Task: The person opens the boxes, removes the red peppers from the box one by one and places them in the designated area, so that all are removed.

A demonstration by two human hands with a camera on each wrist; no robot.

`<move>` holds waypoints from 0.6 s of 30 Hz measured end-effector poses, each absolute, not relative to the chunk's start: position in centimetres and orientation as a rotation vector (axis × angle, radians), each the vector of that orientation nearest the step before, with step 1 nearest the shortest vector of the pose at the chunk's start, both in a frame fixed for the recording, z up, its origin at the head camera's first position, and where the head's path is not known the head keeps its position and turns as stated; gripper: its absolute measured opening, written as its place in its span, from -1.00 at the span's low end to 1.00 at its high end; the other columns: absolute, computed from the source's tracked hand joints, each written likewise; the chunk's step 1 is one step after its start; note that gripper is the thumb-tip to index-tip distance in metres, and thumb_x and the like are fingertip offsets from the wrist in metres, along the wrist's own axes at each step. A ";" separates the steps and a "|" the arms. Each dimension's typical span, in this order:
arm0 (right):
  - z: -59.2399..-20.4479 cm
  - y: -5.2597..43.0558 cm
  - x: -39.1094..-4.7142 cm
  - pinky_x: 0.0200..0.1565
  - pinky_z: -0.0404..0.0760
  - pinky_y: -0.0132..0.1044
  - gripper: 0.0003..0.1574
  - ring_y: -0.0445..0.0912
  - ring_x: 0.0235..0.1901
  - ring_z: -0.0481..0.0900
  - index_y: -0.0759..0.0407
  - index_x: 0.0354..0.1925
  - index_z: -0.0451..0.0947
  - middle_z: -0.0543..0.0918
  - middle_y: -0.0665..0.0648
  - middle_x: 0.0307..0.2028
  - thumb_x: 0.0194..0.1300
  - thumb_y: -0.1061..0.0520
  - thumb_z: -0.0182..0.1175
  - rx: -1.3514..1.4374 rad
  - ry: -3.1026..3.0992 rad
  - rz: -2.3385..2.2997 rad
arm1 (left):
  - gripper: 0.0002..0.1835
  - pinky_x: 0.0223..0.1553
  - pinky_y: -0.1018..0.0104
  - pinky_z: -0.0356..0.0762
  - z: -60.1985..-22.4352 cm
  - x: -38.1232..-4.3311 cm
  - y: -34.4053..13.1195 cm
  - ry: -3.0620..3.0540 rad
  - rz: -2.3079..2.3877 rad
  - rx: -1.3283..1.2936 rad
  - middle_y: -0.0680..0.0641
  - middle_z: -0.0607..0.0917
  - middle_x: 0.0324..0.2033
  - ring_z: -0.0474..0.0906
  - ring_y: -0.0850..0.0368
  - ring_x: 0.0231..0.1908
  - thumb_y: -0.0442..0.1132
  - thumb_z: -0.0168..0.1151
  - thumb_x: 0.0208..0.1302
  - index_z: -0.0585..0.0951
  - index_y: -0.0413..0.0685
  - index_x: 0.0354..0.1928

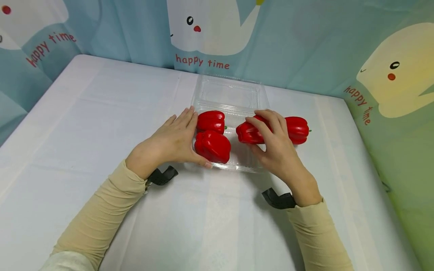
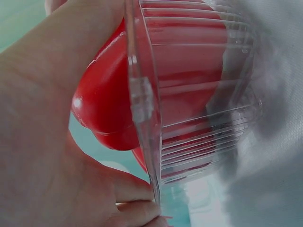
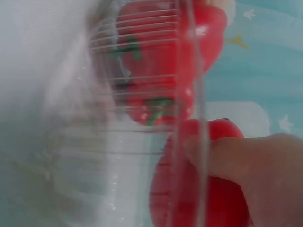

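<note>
A clear plastic container (image 1: 242, 165) stands on the table with its hinged lid laid back. Two red bell peppers sit in its left half, a rear one (image 1: 210, 121) and a front one (image 1: 213, 147). My left hand (image 1: 173, 141) lies along the container's left rim, fingers straight and thumb by the front corner. My right hand (image 1: 279, 146) grips another red bell pepper (image 1: 249, 132) over the container's right half. In the right wrist view the thumb (image 3: 227, 158) presses on this bell pepper (image 3: 222, 198), seen partly through the clear wall.
Right of the container, beyond my right hand, lies one more red bell pepper (image 1: 297, 130). The lid (image 1: 230, 92) reaches back toward the printed curtain (image 1: 298, 56). A white cloth covers the table (image 1: 101, 124).
</note>
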State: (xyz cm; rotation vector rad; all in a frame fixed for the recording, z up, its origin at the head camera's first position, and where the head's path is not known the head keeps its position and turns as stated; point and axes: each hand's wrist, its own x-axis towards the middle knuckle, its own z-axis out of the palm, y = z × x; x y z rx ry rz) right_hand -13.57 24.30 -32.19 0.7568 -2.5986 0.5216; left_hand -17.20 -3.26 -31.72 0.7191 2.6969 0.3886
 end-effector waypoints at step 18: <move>-30.5 25.4 -12.9 0.23 0.40 0.28 -0.17 0.21 0.44 0.13 0.17 0.26 0.46 0.37 0.27 0.35 -0.01 0.45 0.42 0.660 -2.525 0.551 | 0.51 0.54 -0.17 -0.17 -31.7 -17.1 -3.3 2.695 0.413 0.724 -0.20 -0.18 0.58 -0.30 -0.13 0.58 0.57 0.33 -0.19 -0.16 -0.25 0.56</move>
